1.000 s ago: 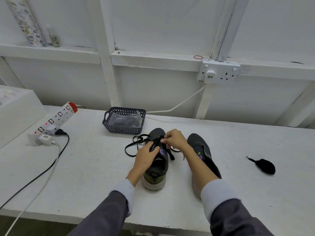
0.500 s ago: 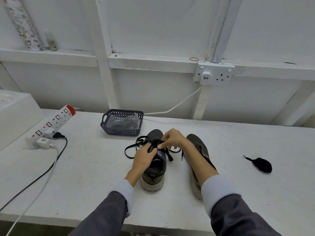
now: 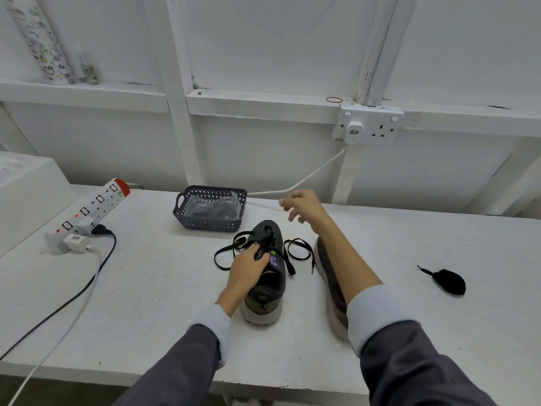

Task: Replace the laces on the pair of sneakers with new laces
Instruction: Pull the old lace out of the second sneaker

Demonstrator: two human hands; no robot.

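Sneaker (image 3: 278,284) gripped by left hand (image 3: 247,271); right hand (image 3: 303,205) hovers loose.

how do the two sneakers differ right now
The laced sneaker stands upright on its sole; the other sneaker is tipped onto its side. A loose black lace hangs from the laced sneaker; none shows on the other sneaker. The left hand holds the laced sneaker; no hand touches the other sneaker. Both are dark with pale soles.
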